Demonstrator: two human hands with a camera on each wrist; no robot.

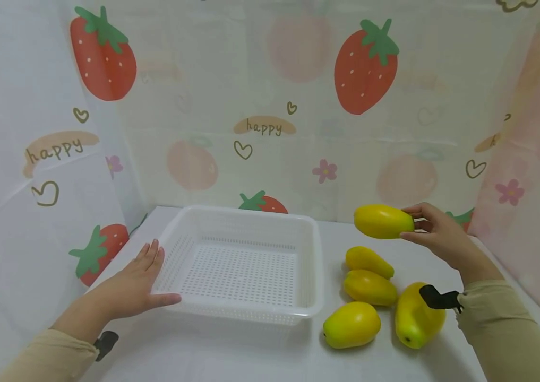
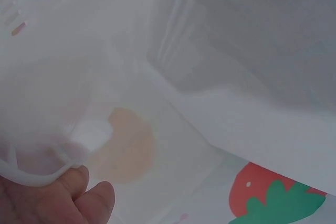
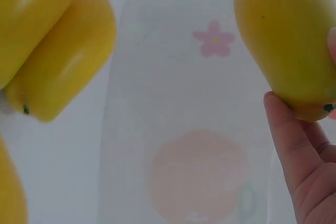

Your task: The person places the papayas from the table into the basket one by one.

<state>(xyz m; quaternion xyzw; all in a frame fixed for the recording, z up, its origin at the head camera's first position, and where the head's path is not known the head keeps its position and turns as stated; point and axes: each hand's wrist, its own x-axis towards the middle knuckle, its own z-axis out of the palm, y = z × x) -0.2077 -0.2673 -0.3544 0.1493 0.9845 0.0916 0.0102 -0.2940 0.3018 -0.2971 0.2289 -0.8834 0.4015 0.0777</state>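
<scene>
My right hand (image 1: 442, 233) pinches a yellow papaya (image 1: 380, 221) by its greenish end, between the thumb and the fingers. It is held up in the air, lying sideways, right of the basket and above the other papayas. In the right wrist view, fingertips (image 3: 278, 106) press on the end of this papaya (image 3: 286, 35). My left hand (image 1: 131, 284) rests on the left rim of a white plastic basket (image 1: 315, 254), fingers straight and thumb spread along the near corner. In the left wrist view, fingers (image 2: 79, 192) touch the basket's rim (image 2: 37, 178).
Right of the basket, several papayas lie on the white table: two close together (image 1: 370, 287), one at the front (image 1: 352, 325), and one (image 1: 418, 318) partly below the right wrist. A cloth backdrop (image 1: 270, 74) printed with strawberries stands behind and at both sides.
</scene>
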